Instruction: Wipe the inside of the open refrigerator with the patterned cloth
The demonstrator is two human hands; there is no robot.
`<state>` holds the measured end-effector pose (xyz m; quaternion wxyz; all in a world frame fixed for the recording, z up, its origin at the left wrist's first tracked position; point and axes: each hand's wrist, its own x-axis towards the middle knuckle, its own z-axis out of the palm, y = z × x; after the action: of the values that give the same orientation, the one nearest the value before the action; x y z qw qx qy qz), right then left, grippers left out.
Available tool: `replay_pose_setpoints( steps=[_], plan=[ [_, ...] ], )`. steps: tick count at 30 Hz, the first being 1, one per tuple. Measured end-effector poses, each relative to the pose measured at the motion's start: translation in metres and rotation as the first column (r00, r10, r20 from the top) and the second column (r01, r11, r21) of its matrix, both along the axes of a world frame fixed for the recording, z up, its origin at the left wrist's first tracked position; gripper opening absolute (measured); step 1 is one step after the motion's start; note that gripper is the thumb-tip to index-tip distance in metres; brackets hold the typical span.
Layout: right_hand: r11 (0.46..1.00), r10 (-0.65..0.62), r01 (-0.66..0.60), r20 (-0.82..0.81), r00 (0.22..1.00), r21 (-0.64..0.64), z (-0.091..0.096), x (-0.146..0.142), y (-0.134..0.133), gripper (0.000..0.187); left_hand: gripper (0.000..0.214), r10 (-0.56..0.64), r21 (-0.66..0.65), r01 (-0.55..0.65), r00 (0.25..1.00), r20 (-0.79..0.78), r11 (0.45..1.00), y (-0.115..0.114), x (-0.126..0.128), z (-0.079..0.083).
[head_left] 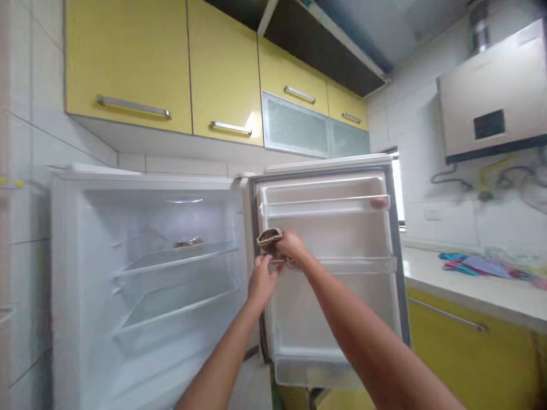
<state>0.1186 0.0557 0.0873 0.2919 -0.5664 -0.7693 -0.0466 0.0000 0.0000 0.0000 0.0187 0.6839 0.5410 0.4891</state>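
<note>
While the right hand (291,245) has its fingers closed on a bunched brown cloth (269,234) with a pale edge, the left hand (261,280) reaches up just below it, thumb and fingers near the cloth's lower side; whether the left pinches cloth or shelf, cannot tell; the cloth sits at the hinge end of the middle door shelf (363,265), partly hidden by the hands.

Progress, as judged: door (333,333) open and cloth in place at the shelf, so that much is done; work at this corner looks unfinished, both hands being occupied there; what is left on other surfaces, cannot tell.

Further out: upper door shelf (316,208) holds one small brownish item (379,203) at its far end; bottom door bin (316,373) below; inside the fridge (102,319), a small item (188,242), unclear, rests on the upper glass shelf (171,261); at right, a colourful pile (491,267) lies on the counter (431,280); yellow cabinets (222,68) overhead.
</note>
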Motion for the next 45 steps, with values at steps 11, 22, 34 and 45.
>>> replay_pose_setpoints(
  steps=[11,22,34,45],
  plan=[
    [0.990,0.108,-0.098,0.100,0.989,-0.100,0.009,0.038,-0.012,0.033,0.028,0.009,0.038,-0.010,1.000,0.027,0.999,0.001,0.000,-0.003],
    [0.992,0.117,-0.116,-0.003,0.993,0.054,0.002,0.040,-0.015,0.031,0.021,-0.001,0.082,-0.002,1.000,0.029,0.997,0.003,-0.003,-0.004],
    [0.977,-0.034,0.062,-0.134,0.990,0.206,0.004,-0.003,-0.014,0.027,0.009,-0.012,0.121,0.010,1.000,0.016,0.993,0.006,-0.004,-0.004],
    [0.920,-0.325,0.347,-0.142,0.935,0.184,-0.002,0.131,-0.024,0.027,0.012,-0.046,0.147,0.040,0.998,0.043,0.988,0.009,-0.007,-0.006]
  ],
)
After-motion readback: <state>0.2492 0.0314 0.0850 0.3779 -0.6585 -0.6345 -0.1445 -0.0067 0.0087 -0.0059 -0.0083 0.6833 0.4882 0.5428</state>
